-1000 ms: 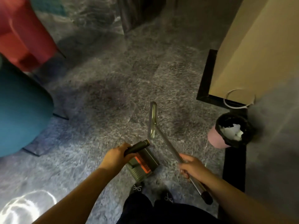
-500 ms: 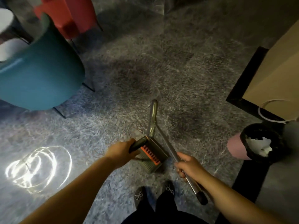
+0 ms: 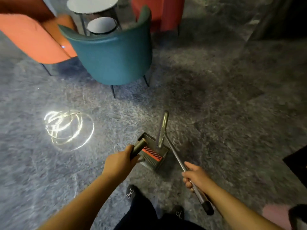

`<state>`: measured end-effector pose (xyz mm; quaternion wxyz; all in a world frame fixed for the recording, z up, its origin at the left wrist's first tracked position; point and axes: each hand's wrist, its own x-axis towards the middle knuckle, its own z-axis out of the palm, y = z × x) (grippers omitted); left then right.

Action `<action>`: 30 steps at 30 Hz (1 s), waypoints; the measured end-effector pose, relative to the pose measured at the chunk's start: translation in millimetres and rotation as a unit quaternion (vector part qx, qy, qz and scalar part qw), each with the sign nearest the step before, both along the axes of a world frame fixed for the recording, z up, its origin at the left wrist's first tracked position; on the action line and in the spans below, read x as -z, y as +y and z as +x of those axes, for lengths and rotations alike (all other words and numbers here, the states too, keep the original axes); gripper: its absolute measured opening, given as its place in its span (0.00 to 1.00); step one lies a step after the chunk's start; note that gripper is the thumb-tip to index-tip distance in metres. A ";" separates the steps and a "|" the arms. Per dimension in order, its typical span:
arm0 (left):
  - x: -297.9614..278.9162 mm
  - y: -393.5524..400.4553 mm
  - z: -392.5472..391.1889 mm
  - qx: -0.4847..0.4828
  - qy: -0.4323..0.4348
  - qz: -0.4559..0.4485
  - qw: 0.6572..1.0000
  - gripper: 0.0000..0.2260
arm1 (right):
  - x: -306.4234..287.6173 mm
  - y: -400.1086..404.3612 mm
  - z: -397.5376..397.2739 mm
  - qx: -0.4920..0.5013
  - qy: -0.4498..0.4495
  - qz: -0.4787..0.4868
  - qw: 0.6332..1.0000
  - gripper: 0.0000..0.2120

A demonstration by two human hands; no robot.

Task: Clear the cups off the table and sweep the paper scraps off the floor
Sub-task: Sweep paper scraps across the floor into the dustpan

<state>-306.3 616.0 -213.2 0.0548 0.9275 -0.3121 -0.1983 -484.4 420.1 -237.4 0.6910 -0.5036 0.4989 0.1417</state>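
Note:
My left hand (image 3: 119,161) grips the dark handle of a grey dustpan (image 3: 153,152) with an orange comb strip, held low over the grey floor. My right hand (image 3: 196,176) grips the metal pole of a broom (image 3: 176,155), whose head lies next to the dustpan's far side. A round white table (image 3: 92,4) with a lower shelf stands at the top, behind a teal chair; no cups show on it. No paper scraps are visible on the floor around me.
A teal armchair (image 3: 114,58) stands ahead, with an orange chair (image 3: 33,39) to its left and a red one (image 3: 164,10) behind. A pink bin (image 3: 275,214) with a black liner sits at the bottom right. A bright light reflection (image 3: 68,128) marks the floor on the left.
My view has swung left: the chairs and table have come into view, and the pink bin and beige wall have slid to the right edge. Both hands keep their grips.

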 end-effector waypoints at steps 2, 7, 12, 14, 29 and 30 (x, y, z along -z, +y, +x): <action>-3.9 22.2 24.1 -0.046 -0.006 -0.021 0.999 0.16 | -2.4 13.6 34.3 -0.036 0.000 -0.005 0.999 0.30; -12.9 73.9 86.7 -0.158 -0.017 -0.067 0.985 0.20 | -1.6 48.9 121.9 -0.124 -0.003 -0.012 0.992 0.27; -21.5 127.2 139.0 -0.254 -0.029 -0.124 0.959 0.19 | 2.6 85.7 212.9 -0.196 0.000 -0.013 0.981 0.26; -24.1 146.0 159.0 -0.292 -0.031 -0.138 0.946 0.19 | 1.1 98.7 248.8 -0.221 -0.003 -0.010 0.975 0.28; -38.1 223.9 361.8 -0.511 -0.039 -0.089 0.854 0.24 | -20.3 149.9 558.1 -0.463 -0.044 0.003 0.885 0.25; -41.3 227.7 373.3 -0.520 -0.041 -0.086 0.849 0.24 | -22.2 153.2 575.7 -0.482 -0.044 0.006 0.875 0.26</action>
